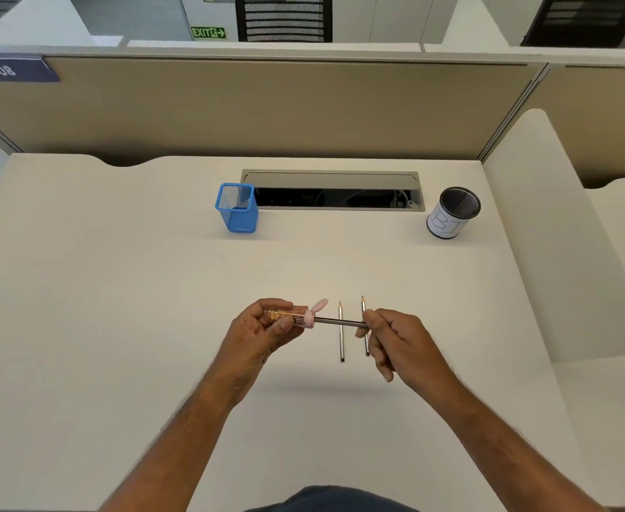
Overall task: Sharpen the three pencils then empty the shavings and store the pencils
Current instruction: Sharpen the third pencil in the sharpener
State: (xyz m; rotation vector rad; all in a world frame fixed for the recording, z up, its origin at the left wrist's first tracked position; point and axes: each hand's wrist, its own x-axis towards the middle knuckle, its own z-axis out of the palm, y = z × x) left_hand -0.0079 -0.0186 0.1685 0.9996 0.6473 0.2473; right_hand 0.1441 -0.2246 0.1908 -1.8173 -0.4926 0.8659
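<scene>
My left hand (263,332) grips a clear tube sharpener (290,315) with a pink cap, flap open, shavings inside. A dark pencil (338,321) lies horizontally in the air, its tip inside the pink cap, and my right hand (392,336) pinches its other end. Two more pencils lie on the desk with points facing away: one (341,339) under the held pencil, the other (364,312) partly hidden by my right fingers. A blue mesh square holder (237,208) stands at the back, left of centre. A black mesh round cup (453,213) with a white paper label stands at the back right.
An open cable tray slot (335,195) runs along the desk's back between the two holders. A beige partition wall (266,109) stands behind the white desk (119,290). A white side panel (562,234) borders the right edge.
</scene>
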